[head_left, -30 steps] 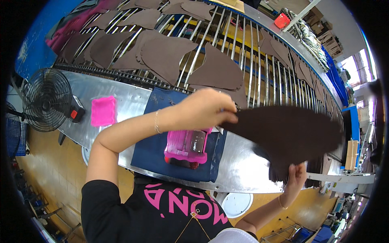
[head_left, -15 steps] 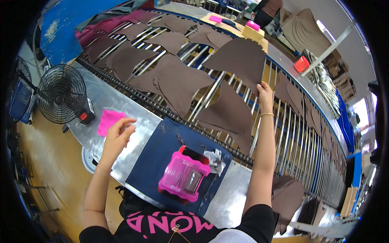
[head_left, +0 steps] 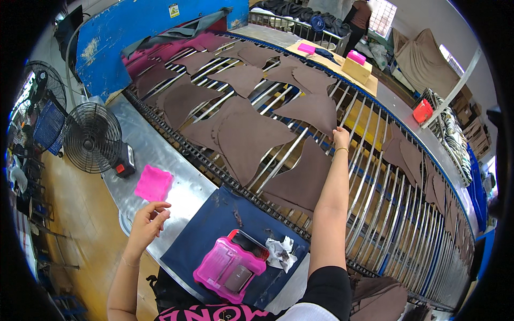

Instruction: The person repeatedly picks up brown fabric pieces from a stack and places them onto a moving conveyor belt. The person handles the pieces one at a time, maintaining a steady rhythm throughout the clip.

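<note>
My right hand reaches out over a rack of metal bars, its fingers pinching the near right corner of a dark brown, curved fabric piece. That piece lies low over the bars, next to another brown piece behind it. Just below my right wrist rests a further brown cut piece. My left hand hovers over the metal table edge with nothing in it, fingers loosely bent and apart. Close to it lies a wavy-edged pink pad.
The bar rack carries several brown pieces. Before me, a dark blue mat holds a pink tray, a red-rimmed black box and crumpled white paper. A black fan stands left; a blue machine panel rises behind.
The brown piece in my right hand was raised and tilted; now it lies lower over the bars. My left hand stays near the pink pad. The whole view has shifted.
</note>
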